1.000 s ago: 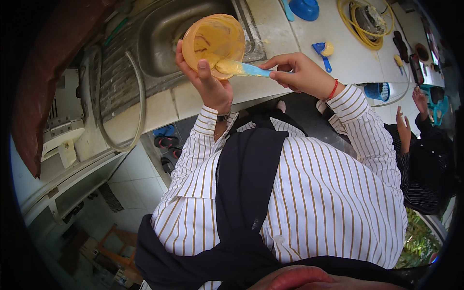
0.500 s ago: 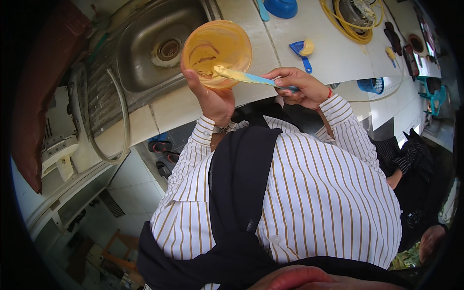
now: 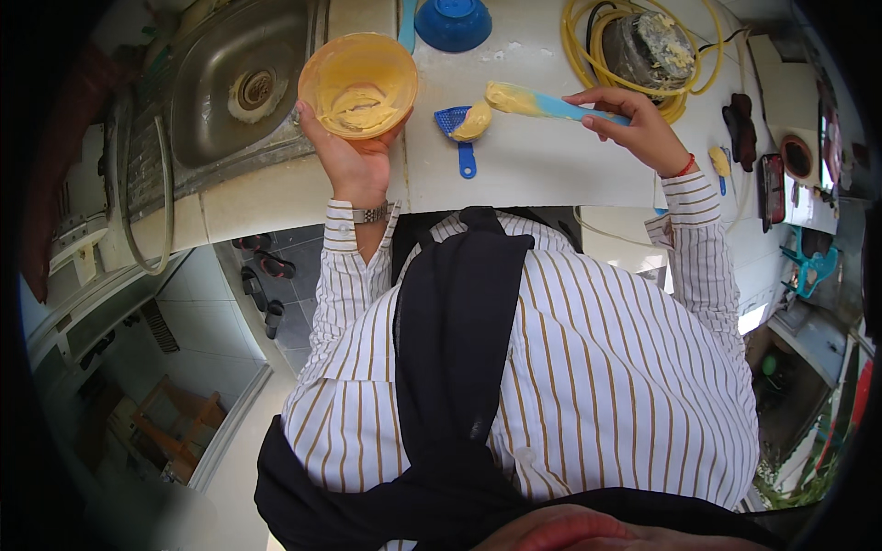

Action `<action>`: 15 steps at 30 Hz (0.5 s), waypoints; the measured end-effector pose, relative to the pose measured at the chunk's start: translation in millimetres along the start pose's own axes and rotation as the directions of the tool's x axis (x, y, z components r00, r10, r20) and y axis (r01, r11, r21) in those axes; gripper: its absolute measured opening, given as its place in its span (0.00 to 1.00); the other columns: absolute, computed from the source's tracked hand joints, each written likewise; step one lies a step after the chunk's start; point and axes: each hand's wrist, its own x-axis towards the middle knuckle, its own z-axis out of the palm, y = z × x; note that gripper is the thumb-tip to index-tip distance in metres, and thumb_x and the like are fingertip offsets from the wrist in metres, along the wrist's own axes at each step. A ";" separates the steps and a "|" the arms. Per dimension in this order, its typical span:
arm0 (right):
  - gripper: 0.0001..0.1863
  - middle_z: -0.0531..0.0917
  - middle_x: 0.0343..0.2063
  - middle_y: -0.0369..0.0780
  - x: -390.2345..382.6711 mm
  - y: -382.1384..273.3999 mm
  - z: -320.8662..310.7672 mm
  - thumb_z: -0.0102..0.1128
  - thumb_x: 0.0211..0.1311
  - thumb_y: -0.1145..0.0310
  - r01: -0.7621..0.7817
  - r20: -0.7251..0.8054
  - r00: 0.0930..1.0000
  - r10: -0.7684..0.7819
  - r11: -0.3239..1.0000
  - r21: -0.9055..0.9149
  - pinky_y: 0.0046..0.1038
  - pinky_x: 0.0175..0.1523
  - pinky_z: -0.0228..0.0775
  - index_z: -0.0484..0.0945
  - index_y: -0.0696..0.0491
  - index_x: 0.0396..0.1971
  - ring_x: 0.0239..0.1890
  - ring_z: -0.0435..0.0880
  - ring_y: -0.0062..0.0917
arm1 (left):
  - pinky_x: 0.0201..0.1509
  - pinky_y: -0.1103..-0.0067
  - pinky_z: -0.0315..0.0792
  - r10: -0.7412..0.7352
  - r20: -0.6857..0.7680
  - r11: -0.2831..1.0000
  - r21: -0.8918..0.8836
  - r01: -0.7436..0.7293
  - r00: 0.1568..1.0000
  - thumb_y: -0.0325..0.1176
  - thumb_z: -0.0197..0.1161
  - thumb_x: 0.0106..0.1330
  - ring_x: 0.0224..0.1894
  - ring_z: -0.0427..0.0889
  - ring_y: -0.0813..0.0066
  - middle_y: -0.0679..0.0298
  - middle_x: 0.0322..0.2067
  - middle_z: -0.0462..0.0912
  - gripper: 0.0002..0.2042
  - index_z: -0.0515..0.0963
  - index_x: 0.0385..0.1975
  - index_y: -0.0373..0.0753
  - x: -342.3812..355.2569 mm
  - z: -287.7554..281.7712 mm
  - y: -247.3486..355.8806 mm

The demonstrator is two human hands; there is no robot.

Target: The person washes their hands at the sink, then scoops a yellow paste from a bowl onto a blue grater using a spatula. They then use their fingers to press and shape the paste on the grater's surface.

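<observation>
My left hand (image 3: 356,173) grips an orange bowl (image 3: 363,57) from below and the side, tilted so its inside shows. Thick yellow paste (image 3: 366,110) coats the bowl's wall and bottom. Between the fingers of my right hand (image 3: 638,129) is the handle of a light-blue spatula (image 3: 556,107), its blade smeared with the same paste. The blade's tip hovers close to a small blue mesh-patterned scoop (image 3: 468,162) on the counter, which bears a lump of yellow paste (image 3: 473,122). Whether tip and lump touch, I cannot tell.
A metal sink (image 3: 197,101) lies at the left, with a hose (image 3: 167,197) beside it. Beyond the scoop stand a blue bowl (image 3: 453,23) and another light-blue utensil (image 3: 407,26). Coiled yellow hose (image 3: 588,60) surrounds a dark paste-splattered object (image 3: 643,50). Another paste-topped blue tool (image 3: 721,170) lies farther right.
My right hand has drawn the spatula out of the orange bowl and carried it right, over beside the scoop. The bowl stays in my left hand. The view has shifted rightward.
</observation>
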 end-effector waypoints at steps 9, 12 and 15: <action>0.13 0.82 0.30 0.37 46.4 -12.3 -59.7 0.59 0.54 0.72 0.679 0.471 0.720 -0.509 0.378 -0.629 0.30 0.36 0.72 0.78 0.48 0.41 0.29 0.80 0.30 | 0.49 0.54 0.73 0.151 -0.229 0.988 0.021 -0.151 0.962 0.66 0.36 0.62 0.57 0.69 0.54 0.57 0.57 0.64 0.34 0.54 0.62 0.49 -52.3 53.8 -38.2; 0.14 0.82 0.29 0.32 27.4 -8.9 -51.9 0.60 0.54 0.68 0.740 0.611 0.643 -0.462 0.172 -0.650 0.24 0.36 0.63 0.80 0.46 0.42 0.26 0.77 0.20 | 0.49 0.53 0.73 0.180 -0.272 0.983 0.026 -0.180 0.945 0.67 0.37 0.61 0.56 0.69 0.55 0.57 0.57 0.64 0.35 0.54 0.62 0.49 -91.9 52.8 -59.9; 0.14 0.81 0.28 0.31 18.3 -4.4 -44.5 0.60 0.54 0.66 0.750 0.604 0.596 -0.529 0.097 -0.655 0.23 0.37 0.60 0.80 0.45 0.42 0.25 0.76 0.18 | 0.49 0.53 0.73 0.177 -0.273 0.983 -0.004 -0.185 0.946 0.67 0.37 0.61 0.57 0.69 0.54 0.57 0.57 0.64 0.35 0.54 0.62 0.48 -111.7 40.7 -68.4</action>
